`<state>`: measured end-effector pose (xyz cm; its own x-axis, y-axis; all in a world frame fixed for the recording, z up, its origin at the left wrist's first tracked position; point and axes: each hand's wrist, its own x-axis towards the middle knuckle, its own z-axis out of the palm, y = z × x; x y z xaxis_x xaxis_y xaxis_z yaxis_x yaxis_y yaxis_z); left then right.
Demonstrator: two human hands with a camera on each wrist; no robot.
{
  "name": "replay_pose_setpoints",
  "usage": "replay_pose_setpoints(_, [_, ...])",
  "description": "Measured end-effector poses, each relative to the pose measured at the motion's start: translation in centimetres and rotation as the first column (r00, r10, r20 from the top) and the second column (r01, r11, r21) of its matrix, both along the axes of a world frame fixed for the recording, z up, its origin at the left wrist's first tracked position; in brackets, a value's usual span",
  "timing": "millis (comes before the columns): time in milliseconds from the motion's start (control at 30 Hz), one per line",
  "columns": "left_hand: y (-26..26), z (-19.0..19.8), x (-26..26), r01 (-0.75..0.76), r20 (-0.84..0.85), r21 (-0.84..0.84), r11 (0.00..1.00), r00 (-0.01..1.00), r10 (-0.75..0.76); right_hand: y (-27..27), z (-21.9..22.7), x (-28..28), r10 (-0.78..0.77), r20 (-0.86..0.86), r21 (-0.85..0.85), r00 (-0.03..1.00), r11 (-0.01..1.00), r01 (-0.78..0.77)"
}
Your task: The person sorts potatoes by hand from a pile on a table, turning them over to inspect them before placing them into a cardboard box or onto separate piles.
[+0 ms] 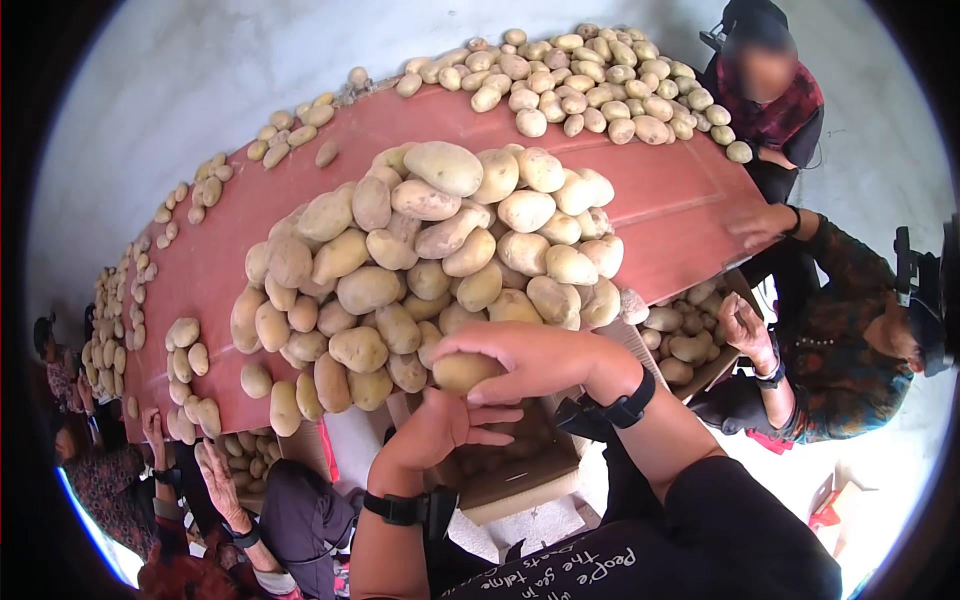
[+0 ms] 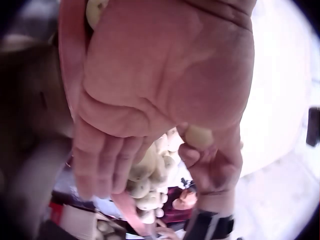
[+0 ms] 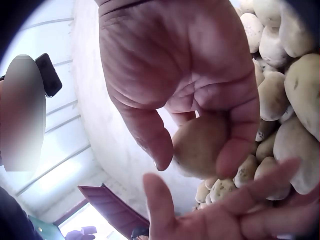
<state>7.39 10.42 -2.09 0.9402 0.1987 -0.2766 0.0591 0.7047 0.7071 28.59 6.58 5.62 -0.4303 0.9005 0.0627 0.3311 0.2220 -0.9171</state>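
My right hand (image 1: 545, 352) grips a potato (image 1: 465, 372) at the near side of the big pile. In the right wrist view the thumb and fingers curl round this potato (image 3: 200, 145). Just below it is my left hand (image 1: 440, 425), its fingers stretched out and holding nothing. The left wrist view shows that palm (image 2: 165, 70) large, with the right hand (image 2: 215, 167) beyond it. Close in front of both hands rises the heap of potatoes (image 1: 430, 250). Under the hands stands an open cardboard box (image 1: 520, 490) with potatoes inside, partly hidden by the left hand.
The heap lies on a long red table (image 1: 680, 210). More potatoes (image 1: 590, 85) line its far edge. Another box of potatoes (image 1: 685, 335) stands at right, beside a seated person (image 1: 840, 340). Someone else (image 1: 765, 100) sits at the far right corner; other people are at left.
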Motion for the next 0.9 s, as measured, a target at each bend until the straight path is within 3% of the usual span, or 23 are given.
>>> replay_pose_setpoints(67, [0.1, 1.5, 0.4, -0.075, 0.227, -0.200, 0.977, 0.966, 0.121, -0.1, 1.8, 0.3, 0.102, 0.018, -0.131, 0.995, 0.986, -0.099])
replay_pose_setpoints(100, [0.0, 0.9, 0.3, -0.129, 0.225, -0.278, 0.952, 0.955, 0.195, 0.0, 1.2, 0.4, 0.093, -0.035, -0.117, 0.995, 0.988, -0.097])
replay_pose_setpoints(233, [0.1, 1.1, 0.5, -0.218, 0.247, -0.168, 0.961, 0.935, 0.255, 0.0, 0.0, 0.1, -0.090, -0.361, -0.140, 0.928, 0.989, 0.042])
replay_pose_setpoints(267, [0.2, 1.4, 0.6, -0.245, 0.239, -0.092, 0.965, 0.936, 0.260, 0.3, -0.6, 0.4, -0.106, -0.288, -0.028, 0.952, 0.994, 0.102])
replay_pose_setpoints(333, [0.5, 1.5, 0.6, -0.307, 0.218, 0.064, 0.950, 0.933, 0.287, -0.5, 2.3, 0.8, -0.274, -0.139, -0.034, 0.952, 0.962, 0.272])
replay_pose_setpoints(433, [0.6, 2.5, 1.4, -0.466, 0.320, 0.115, 0.877, 0.853, 0.412, 0.0, 1.8, 0.8, -0.348, -0.107, 0.352, 0.932, 0.863, 0.362])
replay_pose_setpoints(533, [0.7, 3.0, 2.5, -0.559, 0.368, 0.190, 0.807, 0.803, 0.469, 0.1, 1.4, 0.3, -0.372, -0.097, 0.308, 0.923, 0.871, 0.383])
replay_pose_setpoints(567, [0.7, 3.7, 2.7, -0.581, 0.283, 0.200, 0.789, 0.805, 0.521, 0.0, 1.4, 0.1, -0.398, -0.099, 0.341, 0.912, 0.848, 0.407])
replay_pose_setpoints(667, [0.7, 4.1, 3.1, -0.631, 0.264, 0.340, 0.697, 0.775, 0.574, 0.0, 0.7, 0.6, -0.440, -0.014, 0.445, 0.898, 0.801, 0.400])
replay_pose_setpoints(800, [1.6, 4.4, 3.8, -0.747, 0.333, 0.483, 0.456, 0.639, 0.693, -0.3, 1.6, 1.2, -0.513, 0.014, 0.499, 0.858, 0.748, 0.439])
replay_pose_setpoints(900, [1.8, 5.5, 3.6, -0.747, 0.319, 0.512, 0.425, 0.624, 0.713, 0.1, 0.7, 1.1, -0.531, 0.027, 0.446, 0.847, 0.765, 0.465])
